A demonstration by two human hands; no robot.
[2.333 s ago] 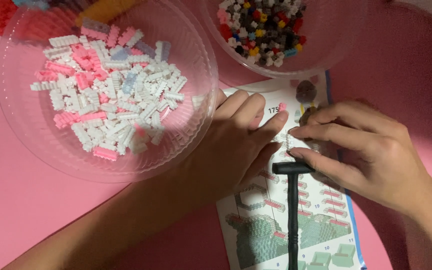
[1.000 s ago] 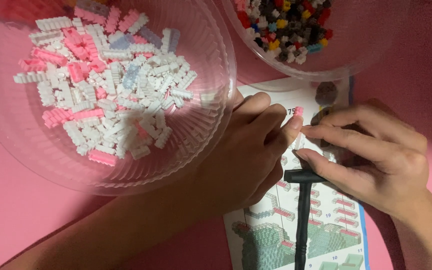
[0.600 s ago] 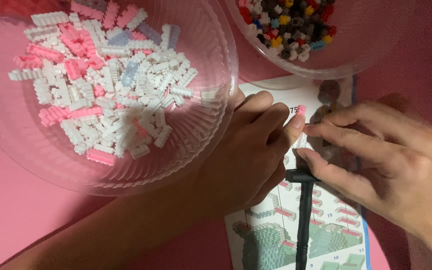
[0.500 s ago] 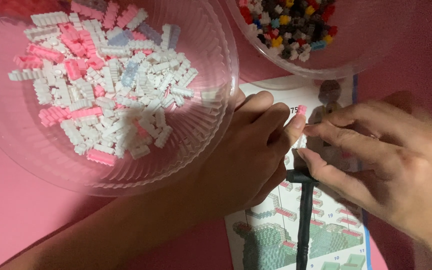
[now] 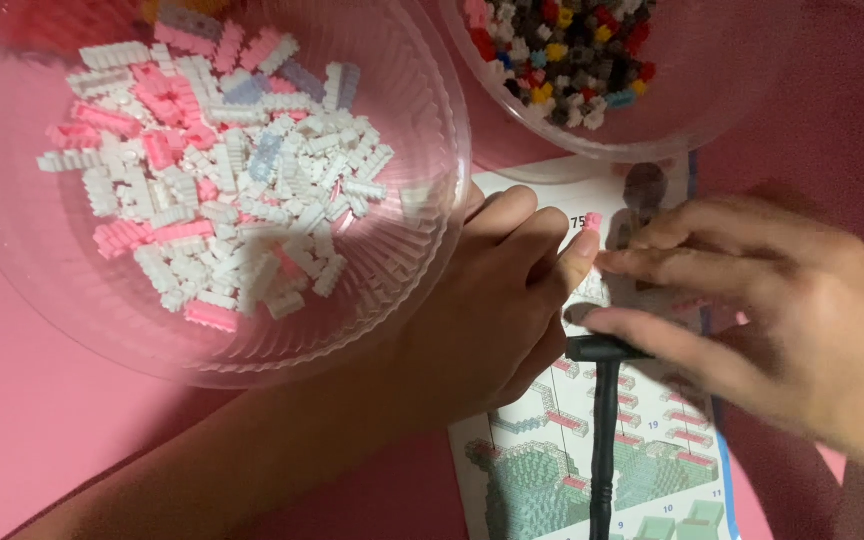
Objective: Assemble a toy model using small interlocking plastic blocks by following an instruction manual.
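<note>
A small pink building brick [image 5: 592, 221] sits pinched at the fingertips of the left hand [image 5: 497, 300], fingers curled closed around it. The right hand [image 5: 782, 310] meets it from the other side, fingers extended and blurred; its grip cannot be told. Beneath the fingers lies an instruction sheet [image 5: 592, 450] and a black T-shaped tool [image 5: 604, 400]. Beside the left knuckles stands a clear bowl [image 5: 12, 260] of white and pink bricks.
</note>
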